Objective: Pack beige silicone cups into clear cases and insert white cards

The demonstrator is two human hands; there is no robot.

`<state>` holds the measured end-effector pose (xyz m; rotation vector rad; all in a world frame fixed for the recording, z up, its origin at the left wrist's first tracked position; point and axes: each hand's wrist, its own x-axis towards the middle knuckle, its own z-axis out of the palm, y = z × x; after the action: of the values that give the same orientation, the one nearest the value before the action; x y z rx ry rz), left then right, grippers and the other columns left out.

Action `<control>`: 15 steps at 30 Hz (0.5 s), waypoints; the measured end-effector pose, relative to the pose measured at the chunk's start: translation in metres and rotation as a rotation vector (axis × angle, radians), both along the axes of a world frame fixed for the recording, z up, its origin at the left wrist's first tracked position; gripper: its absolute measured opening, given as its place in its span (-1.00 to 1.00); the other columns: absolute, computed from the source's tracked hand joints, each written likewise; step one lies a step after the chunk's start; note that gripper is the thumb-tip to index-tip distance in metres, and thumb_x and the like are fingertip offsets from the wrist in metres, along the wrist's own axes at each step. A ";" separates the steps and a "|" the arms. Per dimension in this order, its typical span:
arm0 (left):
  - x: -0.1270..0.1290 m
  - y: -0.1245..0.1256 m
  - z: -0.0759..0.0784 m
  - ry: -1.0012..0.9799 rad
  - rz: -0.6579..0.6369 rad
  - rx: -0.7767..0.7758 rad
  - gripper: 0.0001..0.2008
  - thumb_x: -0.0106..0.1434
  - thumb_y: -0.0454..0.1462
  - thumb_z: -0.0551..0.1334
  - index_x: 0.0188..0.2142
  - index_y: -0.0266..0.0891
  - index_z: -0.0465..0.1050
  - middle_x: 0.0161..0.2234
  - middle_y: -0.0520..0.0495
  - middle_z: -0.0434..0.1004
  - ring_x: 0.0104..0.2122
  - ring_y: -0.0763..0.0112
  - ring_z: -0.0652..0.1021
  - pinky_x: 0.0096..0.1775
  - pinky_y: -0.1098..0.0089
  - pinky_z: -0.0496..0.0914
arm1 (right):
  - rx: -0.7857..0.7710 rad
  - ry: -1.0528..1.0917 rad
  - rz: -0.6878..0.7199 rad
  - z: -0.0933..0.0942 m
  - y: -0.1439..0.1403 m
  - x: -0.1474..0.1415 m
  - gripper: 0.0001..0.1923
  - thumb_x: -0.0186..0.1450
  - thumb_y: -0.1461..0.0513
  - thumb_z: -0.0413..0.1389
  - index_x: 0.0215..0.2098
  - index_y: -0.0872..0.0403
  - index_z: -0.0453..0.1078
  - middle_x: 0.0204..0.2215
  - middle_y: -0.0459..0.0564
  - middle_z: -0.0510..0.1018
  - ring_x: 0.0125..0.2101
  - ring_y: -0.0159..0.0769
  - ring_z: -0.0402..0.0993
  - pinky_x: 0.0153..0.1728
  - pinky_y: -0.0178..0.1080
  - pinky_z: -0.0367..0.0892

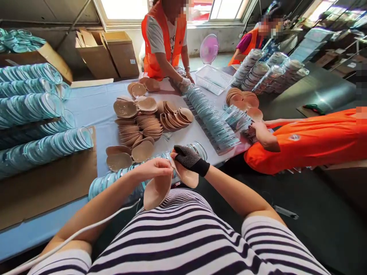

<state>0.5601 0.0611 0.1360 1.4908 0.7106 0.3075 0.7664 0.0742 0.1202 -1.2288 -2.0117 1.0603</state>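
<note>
A long bench covered in pale blue cloth (86, 105) runs through a workshop lit by daylight from a wide window (123, 9) in the far wall. Open brown cardboard boxes (109, 53) lean below the window. A small pink round fan (209, 48) stands beyond the bench's far end. The dark grey floor (315, 214) stretches to the right.
</note>
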 end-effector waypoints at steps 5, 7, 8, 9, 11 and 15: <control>-0.008 0.009 -0.014 -0.015 0.208 -0.095 -0.59 0.16 0.03 0.26 -0.47 -0.30 0.55 -0.44 -0.05 0.50 -0.33 0.32 0.46 -0.17 0.36 0.31 | 0.338 -0.007 0.091 0.001 -0.006 -0.004 -0.66 0.30 0.21 0.08 0.02 0.14 0.37 -0.01 0.15 0.52 0.01 -0.23 0.42 0.06 -0.14 0.31; -0.011 0.010 -0.018 -0.007 0.237 -0.099 -0.60 0.11 0.04 0.29 -0.42 -0.29 0.59 -0.40 -0.08 0.56 -0.27 0.24 0.49 -0.10 0.30 0.34 | 0.401 -0.071 0.246 0.000 -0.014 -0.010 -0.62 0.30 0.24 0.06 0.08 0.14 0.33 0.05 0.19 0.48 0.06 -0.23 0.40 0.09 -0.14 0.30; -0.012 0.009 -0.020 -0.007 0.257 -0.106 -0.60 0.08 0.04 0.31 -0.37 -0.27 0.62 -0.34 -0.11 0.59 -0.22 0.19 0.51 -0.06 0.27 0.34 | 0.412 -0.127 0.274 -0.001 -0.018 -0.014 -0.65 0.31 0.29 0.02 0.07 0.15 0.34 0.06 0.19 0.47 0.08 -0.23 0.38 0.11 -0.14 0.28; -0.013 0.009 -0.022 -0.002 0.288 -0.112 -0.60 0.08 0.04 0.32 -0.31 -0.25 0.64 -0.29 -0.13 0.61 -0.17 0.14 0.51 -0.02 0.25 0.34 | 0.408 -0.193 0.271 -0.003 -0.019 -0.019 -0.67 0.32 0.31 0.00 0.05 0.16 0.35 0.06 0.20 0.48 0.09 -0.23 0.37 0.14 -0.12 0.24; -0.015 0.011 -0.028 0.020 0.403 -0.151 -0.57 0.04 0.06 0.35 -0.26 -0.22 0.65 -0.23 -0.15 0.63 -0.11 0.09 0.52 0.03 0.23 0.35 | 0.355 -0.302 0.245 -0.010 -0.014 -0.027 -0.72 0.36 0.30 -0.03 -0.01 0.17 0.38 0.01 0.20 0.51 0.06 -0.24 0.40 0.16 -0.10 0.22; -0.019 0.013 -0.043 0.035 0.554 -0.222 -0.51 -0.10 0.12 0.41 -0.33 -0.20 0.64 -0.28 -0.11 0.64 -0.13 0.08 0.54 -0.07 0.31 0.43 | 0.192 -0.206 0.158 -0.031 0.005 -0.040 -0.78 0.41 0.25 -0.04 -0.10 0.13 0.41 -0.10 0.08 0.57 -0.05 -0.33 0.46 0.04 -0.26 0.29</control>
<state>0.5413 0.0737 0.0930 1.0708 1.1456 0.6017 0.7265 0.0793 0.0890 -1.1324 -2.3400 0.8144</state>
